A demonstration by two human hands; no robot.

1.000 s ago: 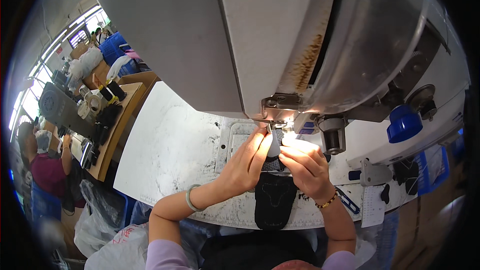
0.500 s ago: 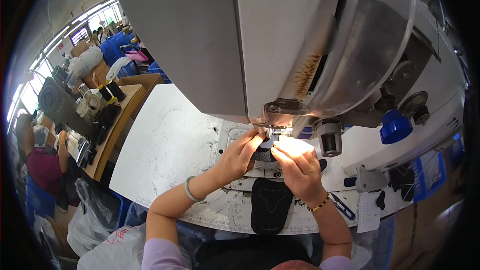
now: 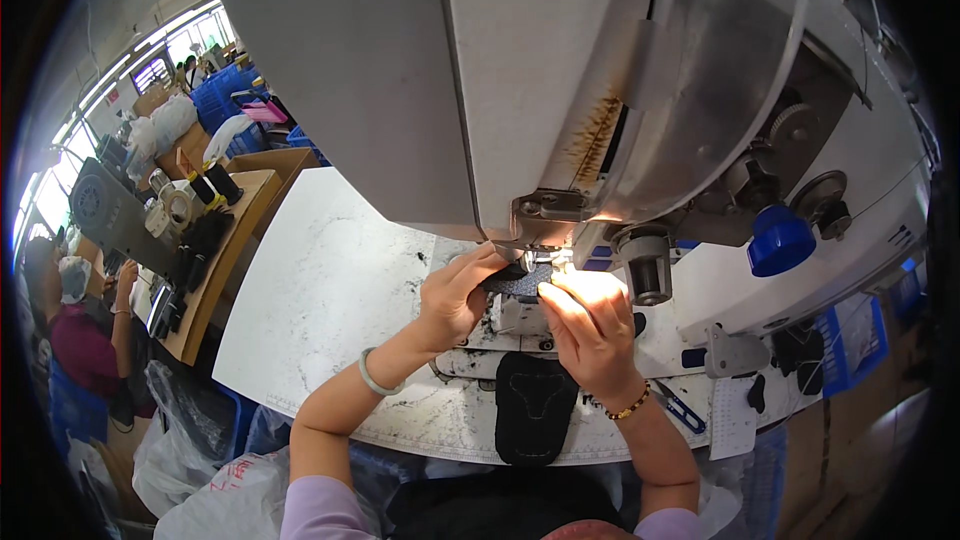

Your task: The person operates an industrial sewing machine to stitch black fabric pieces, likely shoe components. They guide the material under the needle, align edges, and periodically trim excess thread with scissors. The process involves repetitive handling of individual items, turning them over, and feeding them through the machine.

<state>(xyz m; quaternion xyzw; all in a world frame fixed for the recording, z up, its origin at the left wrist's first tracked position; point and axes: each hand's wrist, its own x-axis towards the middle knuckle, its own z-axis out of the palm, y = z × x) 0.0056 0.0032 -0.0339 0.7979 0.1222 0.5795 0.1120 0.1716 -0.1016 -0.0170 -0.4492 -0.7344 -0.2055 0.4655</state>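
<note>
Under the needle area of a large white sewing machine (image 3: 350, 70), both hands grip a small dark fabric piece (image 3: 520, 283) with a speckled grey surface. My left hand (image 3: 452, 298) pinches its left end, fingertips close to the needle. At the right end, the thumb and fingers of my right hand (image 3: 595, 325) are closed on it, brightly lit by the machine's lamp. The needle tip and part of the piece are hidden by fingers and glare. Nearer to me, a black padded fabric piece (image 3: 535, 410) with stitched outlines lies flat at the table's front edge.
Right of my right wrist, a blue-handled cutter (image 3: 682, 408) lies on the white table (image 3: 300, 290). A blue knob (image 3: 782, 240) juts from the machine. Clear plastic bags (image 3: 240, 490) sit at lower left. Farther left, a person (image 3: 90, 340) works at another machine.
My left hand has shifted left with its end of the fabric piece. The piece has turned, showing more of its speckled face; my right hand stays close. The whole view has shifted slightly.
</note>
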